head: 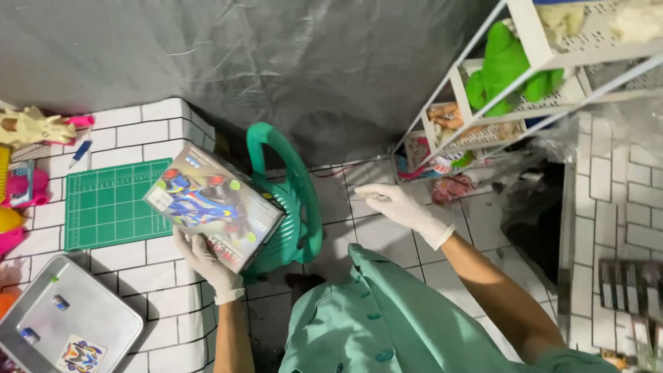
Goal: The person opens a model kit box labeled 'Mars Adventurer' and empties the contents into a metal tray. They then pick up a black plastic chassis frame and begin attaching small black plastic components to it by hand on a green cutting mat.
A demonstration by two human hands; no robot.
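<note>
— While the left hand (205, 261) grips that toy car box (214, 206) from below, over the table edge (162, 259) beside the green chair (290, 200), I'd support its far corner.

— Agreed; the right hand (395, 204) hangs open, holding nothing (gloved too).

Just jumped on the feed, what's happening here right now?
A person in white gloves and a green shirt holds a toy car box in the left hand, above a green plastic chair beside the table. The right hand is held out empty over the tiled floor, toward a white rack. On the table lie a green cutting mat and a metal tray.
</note>
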